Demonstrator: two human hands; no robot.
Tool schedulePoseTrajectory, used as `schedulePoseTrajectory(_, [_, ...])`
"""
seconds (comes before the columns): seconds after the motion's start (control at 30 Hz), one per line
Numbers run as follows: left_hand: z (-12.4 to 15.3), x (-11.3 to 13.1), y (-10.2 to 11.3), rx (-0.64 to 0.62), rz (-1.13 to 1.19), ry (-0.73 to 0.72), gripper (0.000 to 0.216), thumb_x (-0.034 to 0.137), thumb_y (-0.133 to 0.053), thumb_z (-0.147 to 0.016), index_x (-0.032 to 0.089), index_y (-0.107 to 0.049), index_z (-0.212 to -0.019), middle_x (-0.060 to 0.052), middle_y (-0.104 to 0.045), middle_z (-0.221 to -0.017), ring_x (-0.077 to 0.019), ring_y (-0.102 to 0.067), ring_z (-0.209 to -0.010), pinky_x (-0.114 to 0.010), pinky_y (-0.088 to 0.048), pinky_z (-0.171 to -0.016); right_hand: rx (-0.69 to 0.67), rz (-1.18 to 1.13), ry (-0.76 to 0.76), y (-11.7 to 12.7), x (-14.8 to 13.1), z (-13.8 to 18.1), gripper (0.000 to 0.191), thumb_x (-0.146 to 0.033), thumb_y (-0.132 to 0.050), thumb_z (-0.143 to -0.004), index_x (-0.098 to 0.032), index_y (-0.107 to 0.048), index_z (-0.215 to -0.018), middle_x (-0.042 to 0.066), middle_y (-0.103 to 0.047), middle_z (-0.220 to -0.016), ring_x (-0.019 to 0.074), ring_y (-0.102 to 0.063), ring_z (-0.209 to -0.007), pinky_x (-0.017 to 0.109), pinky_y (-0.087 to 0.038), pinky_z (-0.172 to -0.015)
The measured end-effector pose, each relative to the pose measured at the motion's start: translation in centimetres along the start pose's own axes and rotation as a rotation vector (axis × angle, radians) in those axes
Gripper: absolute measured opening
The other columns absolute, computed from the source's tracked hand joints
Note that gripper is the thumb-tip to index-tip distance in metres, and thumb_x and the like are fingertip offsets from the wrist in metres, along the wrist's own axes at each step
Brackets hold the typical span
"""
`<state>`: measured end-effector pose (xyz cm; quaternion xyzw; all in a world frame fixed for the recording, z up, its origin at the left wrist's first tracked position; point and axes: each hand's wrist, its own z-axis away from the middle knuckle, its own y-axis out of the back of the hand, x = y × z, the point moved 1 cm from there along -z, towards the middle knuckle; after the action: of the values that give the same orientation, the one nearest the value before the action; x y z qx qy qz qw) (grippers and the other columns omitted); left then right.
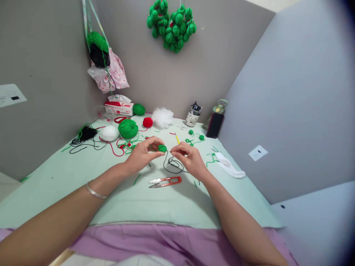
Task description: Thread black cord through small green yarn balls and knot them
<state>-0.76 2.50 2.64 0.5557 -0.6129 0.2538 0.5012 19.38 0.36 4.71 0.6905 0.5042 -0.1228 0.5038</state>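
My left hand [142, 153] pinches a small green crocheted ball [162, 148] between thumb and fingertips, just above the pale green table cover [83, 173]. My right hand [187, 157] is to its right, fingers pinched on a black thread [173, 164] that loops down onto the cover below it. Red-handled thread snips [165, 181] lie on the cover just in front of both hands. A silver bangle sits on my left wrist.
Behind the hands lie a green yarn ball [128, 128], white yarn [109, 133], red yarn [148, 122], black yarn [86, 133], white stuffing [162, 117], a tissue box [119, 107], a cup [192, 117], a bottle [215, 120]. Green crocheted pieces [172, 24] hang on the wall.
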Motion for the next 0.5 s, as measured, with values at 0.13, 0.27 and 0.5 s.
schedulePoseTrajectory(0.13, [0.2,0.5,-0.4,-0.018,0.13,0.062,0.03,0.032,-0.075,-0.073,0.018,-0.062,-0.095,-0.001,-0.063,-0.084,-0.0148,-0.059,-0.08,-0.028,-0.046,-0.074,-0.014,-0.232,-0.098,-0.4,0.5,-0.3,0.008,-0.024,-0.066,-0.084,-0.019,-0.068,-0.079,0.0,-0.054,-0.073,0.0117,-0.048,-0.064,0.026,-0.037,-0.06])
schedulePoseTrajectory(0.27, [0.4,1.2,-0.6,-0.013,0.1,0.112,0.029,0.033,-0.076,-0.072,0.017,-0.064,-0.092,0.001,-0.06,-0.075,-0.0115,-0.053,-0.068,-0.025,-0.041,-0.063,-0.022,-0.211,-0.062,-0.2,0.2,-0.3,0.01,-0.026,-0.066,-0.085,-0.019,-0.069,-0.078,0.0,-0.054,-0.073,0.0124,-0.048,-0.067,0.027,-0.037,-0.062])
schedulePoseTrajectory(0.5, [0.4,1.2,-0.6,-0.048,0.128,0.127,0.03,0.031,-0.076,-0.071,0.018,-0.064,-0.095,0.0,-0.06,-0.079,-0.0129,-0.055,-0.072,-0.026,-0.043,-0.066,-0.159,-0.088,-0.022,1.6,-0.5,-0.4,0.013,-0.023,-0.06,-0.089,-0.021,-0.073,-0.089,0.001,-0.051,-0.073,0.0128,-0.047,-0.068,0.027,-0.036,-0.062])
